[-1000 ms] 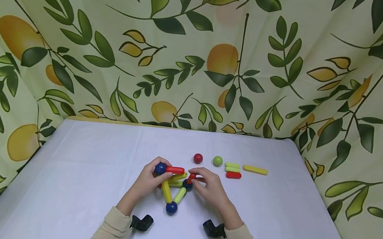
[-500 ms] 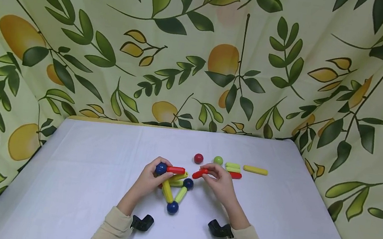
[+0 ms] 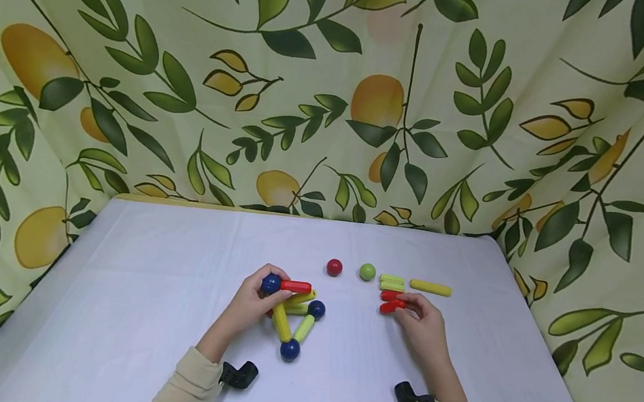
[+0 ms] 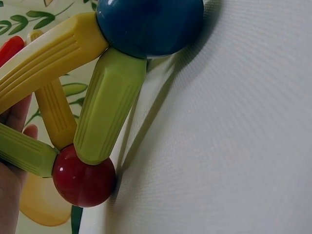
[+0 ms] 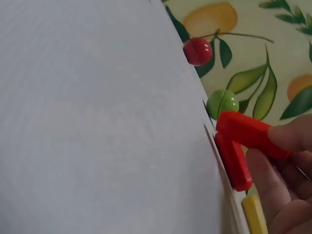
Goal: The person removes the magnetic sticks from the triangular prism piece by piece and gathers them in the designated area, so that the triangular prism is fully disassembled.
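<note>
My left hand (image 3: 248, 300) grips a frame of toy rods and balls near its upper blue ball (image 3: 270, 283), from which a red rod (image 3: 296, 286) sticks out to the right. Yellow rods (image 3: 281, 323) and lime rods (image 4: 111, 105) join that ball to other blue balls (image 3: 290, 350) and to a red ball (image 4: 84, 176). Off to the right, my right hand (image 3: 426, 329) pinches a short red rod (image 5: 248, 131) between thumb and fingers. Close beside it lies a second red rod (image 5: 235, 163); whether the two touch is unclear.
Behind the hands a loose red ball (image 3: 334, 267) and a green ball (image 3: 367, 272) lie on the white table (image 3: 169, 234). Two short lime rods (image 3: 392, 283) and a long yellow rod (image 3: 430, 288) are to their right. A patterned curtain (image 3: 320, 125) rises behind the table.
My right hand has drawn a red rod away from the frame's right-hand blue ball and carried it right, to beside the other red rod. The left hand stays about where it was.
</note>
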`<state>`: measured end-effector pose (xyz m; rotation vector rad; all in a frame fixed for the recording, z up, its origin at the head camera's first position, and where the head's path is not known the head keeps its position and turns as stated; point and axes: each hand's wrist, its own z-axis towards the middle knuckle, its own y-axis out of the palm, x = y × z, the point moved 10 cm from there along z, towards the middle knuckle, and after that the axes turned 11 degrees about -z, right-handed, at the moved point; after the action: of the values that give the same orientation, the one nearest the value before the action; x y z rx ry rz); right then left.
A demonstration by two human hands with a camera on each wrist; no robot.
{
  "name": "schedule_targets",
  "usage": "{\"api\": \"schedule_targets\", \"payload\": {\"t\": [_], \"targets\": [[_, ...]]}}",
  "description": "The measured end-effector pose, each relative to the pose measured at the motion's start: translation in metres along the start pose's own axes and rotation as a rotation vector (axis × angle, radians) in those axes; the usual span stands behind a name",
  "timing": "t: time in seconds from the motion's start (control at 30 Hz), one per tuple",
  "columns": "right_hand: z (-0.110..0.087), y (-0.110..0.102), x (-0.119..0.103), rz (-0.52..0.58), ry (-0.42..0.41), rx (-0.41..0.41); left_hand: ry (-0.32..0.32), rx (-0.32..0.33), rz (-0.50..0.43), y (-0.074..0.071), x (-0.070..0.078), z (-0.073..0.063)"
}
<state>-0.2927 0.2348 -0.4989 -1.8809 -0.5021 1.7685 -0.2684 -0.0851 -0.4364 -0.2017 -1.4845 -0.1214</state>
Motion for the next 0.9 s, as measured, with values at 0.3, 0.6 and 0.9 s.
{"api": "schedule_targets", "payload": {"t": [0.3,0.6,0.9], "targets": [[0.003,-0.007,0.018,-0.156,-0.002,0.085,-0.007,0.016,-0.008,0.000,0.001,-0.001],[0.008,-0.006,0.017,-0.235,-0.057,0.144,0.007,0.014,0.010,-0.001,0.006,-0.002],[0.002,-0.015,0.015,-0.200,-0.049,0.221,0.022,-0.007,0.005,-0.005,-0.021,0.009]]}}
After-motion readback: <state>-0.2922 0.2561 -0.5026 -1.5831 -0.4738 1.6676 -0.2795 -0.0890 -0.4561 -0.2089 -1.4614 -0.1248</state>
